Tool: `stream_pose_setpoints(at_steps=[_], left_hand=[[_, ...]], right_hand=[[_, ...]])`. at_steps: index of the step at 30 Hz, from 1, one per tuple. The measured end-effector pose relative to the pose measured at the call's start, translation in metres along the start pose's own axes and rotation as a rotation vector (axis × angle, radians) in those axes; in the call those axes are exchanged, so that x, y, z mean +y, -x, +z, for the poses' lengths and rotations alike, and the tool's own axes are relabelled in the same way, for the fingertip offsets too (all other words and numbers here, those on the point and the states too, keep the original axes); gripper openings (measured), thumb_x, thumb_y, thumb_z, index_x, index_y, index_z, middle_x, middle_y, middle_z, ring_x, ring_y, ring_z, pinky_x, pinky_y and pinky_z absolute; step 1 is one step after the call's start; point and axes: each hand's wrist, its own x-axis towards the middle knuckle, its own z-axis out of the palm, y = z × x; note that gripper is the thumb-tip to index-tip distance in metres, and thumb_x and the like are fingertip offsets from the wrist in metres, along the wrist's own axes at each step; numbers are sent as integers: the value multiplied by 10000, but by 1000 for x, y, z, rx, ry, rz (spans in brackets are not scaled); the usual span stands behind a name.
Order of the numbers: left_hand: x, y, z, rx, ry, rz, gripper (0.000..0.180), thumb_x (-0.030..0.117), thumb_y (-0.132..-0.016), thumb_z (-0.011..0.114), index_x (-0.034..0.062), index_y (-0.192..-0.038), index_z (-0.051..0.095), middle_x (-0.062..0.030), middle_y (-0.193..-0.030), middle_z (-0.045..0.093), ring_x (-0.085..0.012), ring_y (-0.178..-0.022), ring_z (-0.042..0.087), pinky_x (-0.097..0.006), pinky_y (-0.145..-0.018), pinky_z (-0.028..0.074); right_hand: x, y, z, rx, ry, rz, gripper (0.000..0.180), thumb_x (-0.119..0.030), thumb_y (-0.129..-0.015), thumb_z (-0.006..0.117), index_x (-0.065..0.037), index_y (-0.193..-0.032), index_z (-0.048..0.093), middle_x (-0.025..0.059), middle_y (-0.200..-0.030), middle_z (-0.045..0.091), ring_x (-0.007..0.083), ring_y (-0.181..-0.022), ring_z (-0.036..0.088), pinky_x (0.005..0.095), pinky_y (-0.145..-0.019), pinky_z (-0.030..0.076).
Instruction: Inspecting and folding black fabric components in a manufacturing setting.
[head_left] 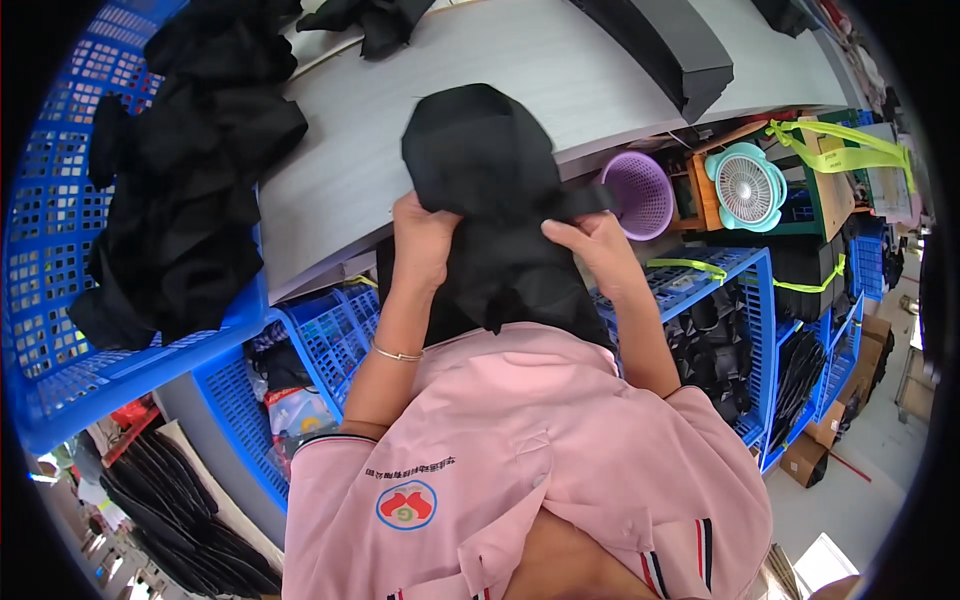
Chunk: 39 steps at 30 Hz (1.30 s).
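Observation:
A black fabric piece (pixel 480 150) with a rounded far end lies over the table edge and hangs down toward my lap. My left hand (pixel 425 235) is closed on its left edge, the fingertips tucked under the cloth. On the other side my right hand (pixel 592 242) pinches a short black strap or flap (pixel 583 202) that sticks out to the right of the piece. More black cloth (pixel 510 270) drapes between my forearms. How the layers are joined cannot be made out.
A blue basket (pixel 40 330) heaped with black fabric (pixel 190 180) stands left of the grey table (pixel 350 120). A dark machine body (pixel 665 50) sits at the far right. A purple bin (pixel 640 195), a turquoise fan (pixel 746 187) and blue crates (pixel 760 350) are on the right.

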Motion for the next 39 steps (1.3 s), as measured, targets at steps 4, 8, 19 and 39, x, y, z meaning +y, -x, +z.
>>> stream_pose_setpoints(at_steps=[4, 8, 19, 39], left_hand=[[1, 4, -4, -214, 257, -60, 405, -13, -831, 711, -30, -1223, 609, -116, -1163, 676, -190, -986, 667, -334, -907, 541], [5, -8, -8, -257, 463, -305, 411, 121, -893, 697, -10, -1264, 581, -142, -1199, 660, -253, -1025, 678, -392, -937, 561], [23, 7, -1, -333, 431, -282, 555, -5, -826, 721, -2, -1342, 517, -111, -1251, 629, -218, -1093, 637, -337, -964, 512], [12, -139, 29, -834, -807, 360, 330, 204, -992, 544, 108, -1287, 654, -93, -1206, 667, -170, -1099, 616, -275, -974, 444]], right_hand=[[11, -7, 19, 77, -226, -341, 209, -45, -825, 731, 27, -1020, 713, 15, -938, 699, 110, -871, 640, 251, -807, 503], [1, -5, 17, -117, -430, -240, 234, 12, -819, 719, 16, -1053, 716, 40, -977, 715, 117, -911, 654, 265, -833, 518], [-24, -13, 28, 151, -305, -365, 240, -165, -832, 780, 45, -921, 706, 35, -827, 695, 103, -720, 630, 250, -678, 525], [23, -82, -12, 27, -383, 107, 268, -239, -932, 693, 19, -1000, 711, 37, -869, 713, 80, -703, 640, 227, -654, 515]])
